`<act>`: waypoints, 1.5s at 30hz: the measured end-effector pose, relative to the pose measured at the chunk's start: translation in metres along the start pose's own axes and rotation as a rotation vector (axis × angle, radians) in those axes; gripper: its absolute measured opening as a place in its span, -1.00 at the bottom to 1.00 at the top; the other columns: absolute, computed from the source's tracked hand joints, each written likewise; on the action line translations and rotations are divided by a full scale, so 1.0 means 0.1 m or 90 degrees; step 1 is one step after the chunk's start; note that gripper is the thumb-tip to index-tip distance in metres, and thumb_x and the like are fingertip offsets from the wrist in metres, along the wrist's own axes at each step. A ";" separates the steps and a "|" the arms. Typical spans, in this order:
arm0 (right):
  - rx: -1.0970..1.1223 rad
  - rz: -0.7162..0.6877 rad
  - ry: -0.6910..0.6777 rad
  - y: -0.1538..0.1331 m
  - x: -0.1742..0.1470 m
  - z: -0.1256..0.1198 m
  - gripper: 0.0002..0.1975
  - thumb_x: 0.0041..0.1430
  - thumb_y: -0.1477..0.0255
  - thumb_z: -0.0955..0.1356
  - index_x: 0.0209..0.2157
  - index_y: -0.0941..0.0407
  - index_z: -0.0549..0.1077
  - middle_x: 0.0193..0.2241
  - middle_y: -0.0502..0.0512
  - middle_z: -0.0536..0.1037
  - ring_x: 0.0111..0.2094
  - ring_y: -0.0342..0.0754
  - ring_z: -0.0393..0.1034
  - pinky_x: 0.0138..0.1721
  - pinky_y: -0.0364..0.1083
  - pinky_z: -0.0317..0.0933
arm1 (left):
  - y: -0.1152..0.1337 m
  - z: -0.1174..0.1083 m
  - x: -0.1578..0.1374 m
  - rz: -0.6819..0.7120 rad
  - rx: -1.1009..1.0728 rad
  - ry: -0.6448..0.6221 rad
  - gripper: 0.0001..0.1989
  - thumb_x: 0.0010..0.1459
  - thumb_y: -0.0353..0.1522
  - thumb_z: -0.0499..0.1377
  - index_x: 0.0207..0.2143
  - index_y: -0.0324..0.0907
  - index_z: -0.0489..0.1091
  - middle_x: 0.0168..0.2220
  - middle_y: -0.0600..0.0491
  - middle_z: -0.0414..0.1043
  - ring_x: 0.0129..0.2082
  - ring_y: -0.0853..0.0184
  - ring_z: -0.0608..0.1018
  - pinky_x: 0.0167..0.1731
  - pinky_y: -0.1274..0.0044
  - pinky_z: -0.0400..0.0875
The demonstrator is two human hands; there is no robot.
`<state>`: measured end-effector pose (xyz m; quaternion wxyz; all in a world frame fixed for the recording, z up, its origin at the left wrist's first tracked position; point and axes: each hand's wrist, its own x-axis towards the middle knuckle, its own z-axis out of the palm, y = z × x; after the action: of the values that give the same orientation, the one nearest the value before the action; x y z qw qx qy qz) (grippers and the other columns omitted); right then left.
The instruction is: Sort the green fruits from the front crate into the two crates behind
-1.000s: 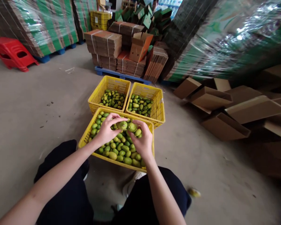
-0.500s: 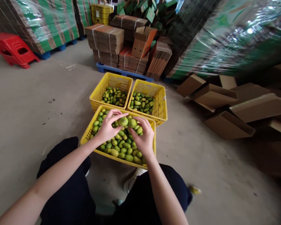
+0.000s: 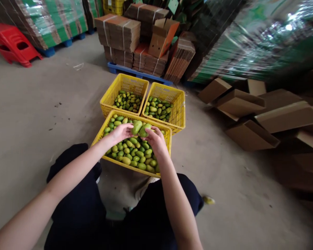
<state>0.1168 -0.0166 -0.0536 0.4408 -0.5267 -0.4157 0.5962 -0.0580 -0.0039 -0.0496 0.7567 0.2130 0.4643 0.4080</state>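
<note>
Above the near yellow crate [image 3: 131, 170], my left hand [image 3: 122, 133] grips a green mango [image 3: 136, 127] by its left side. My right hand [image 3: 155, 139] is closed on a second green mango [image 3: 145, 130], right beside the first, and the two fruits appear to touch. Beneath them the crate holds many green and yellowish mangoes [image 3: 134, 152]. My fingers partly cover both held fruits.
Two more yellow crates, the back left one [image 3: 104, 104] and the back right one [image 3: 181, 114], hold mangoes. Behind them, bundled cardboard [image 3: 118, 34] sits on a blue pallet [image 3: 138, 73]. Open boxes [image 3: 240, 104] lie at right; a red stool [image 3: 13, 43] stands far left. One mango [image 3: 208, 200] lies on the floor.
Both mangoes have turned in my hands, so their long sides now show instead of their ends. My hands stay over the near crate, and the view has shifted slightly.
</note>
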 end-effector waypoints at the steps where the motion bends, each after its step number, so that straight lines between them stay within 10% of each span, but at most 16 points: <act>1: -0.001 0.014 0.000 0.01 0.01 0.00 -0.60 -0.10 0.13 0.44 -0.30 0.01 0.26 -0.41 0.01 0.53 -0.40 0.03 0.52 -0.24 0.07 0.47 | -0.01 0.00 0.01 -0.008 -0.005 0.001 -0.89 0.08 -0.48 0.15 -0.34 -0.28 0.48 -0.43 -0.01 0.56 -0.37 0.32 0.62 -0.27 0.54 0.52; 14: 0.093 -0.004 -0.007 -0.08 -0.04 0.05 -0.58 -0.22 0.27 0.54 -0.31 0.03 0.35 -0.50 -0.12 0.49 -0.47 -0.12 0.42 -0.37 -0.09 0.36 | 0.07 -0.03 0.03 -0.037 -0.004 0.012 -0.85 0.11 -0.48 0.10 -0.35 -0.26 0.48 -0.47 0.03 0.54 -0.48 0.41 0.57 -0.40 0.62 0.49; 23: -0.035 -0.373 0.035 0.01 -0.04 0.03 -0.61 -0.05 0.42 0.48 -0.12 0.02 0.45 -0.10 0.09 0.56 -0.06 0.05 0.46 0.02 0.08 0.34 | -0.03 0.04 -0.02 0.310 0.194 -0.085 -0.54 0.00 -0.37 0.31 0.01 -0.13 0.42 0.10 -0.02 0.44 0.14 0.18 0.43 0.17 0.38 0.27; 32: -0.149 -0.527 0.098 0.01 -0.12 -0.01 -0.66 0.11 0.49 0.39 -0.05 -0.03 0.50 -0.04 0.11 0.50 0.09 0.07 0.35 0.17 0.13 0.22 | -0.04 0.06 -0.12 0.559 0.299 -0.085 -0.57 -0.13 -0.38 0.44 -0.13 -0.13 0.50 0.01 -0.06 0.33 0.11 0.16 0.42 0.06 0.41 0.40; 45: 0.386 -0.040 -0.085 -0.14 0.02 0.02 -0.73 -0.18 0.37 0.35 -0.32 0.05 0.46 -0.45 0.02 0.57 -0.34 0.03 0.48 -0.40 -0.04 0.37 | 0.07 0.20 -0.15 0.104 -0.171 -0.165 -0.62 0.22 -0.43 0.02 0.07 -0.29 0.38 -0.17 -0.10 0.58 -0.09 0.26 0.61 0.00 0.41 0.48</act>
<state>0.1155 -0.0109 -0.0409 0.5678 -0.3174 -0.2629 0.7126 -0.0466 -0.0112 -0.0270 0.7963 0.1981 0.2855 0.4951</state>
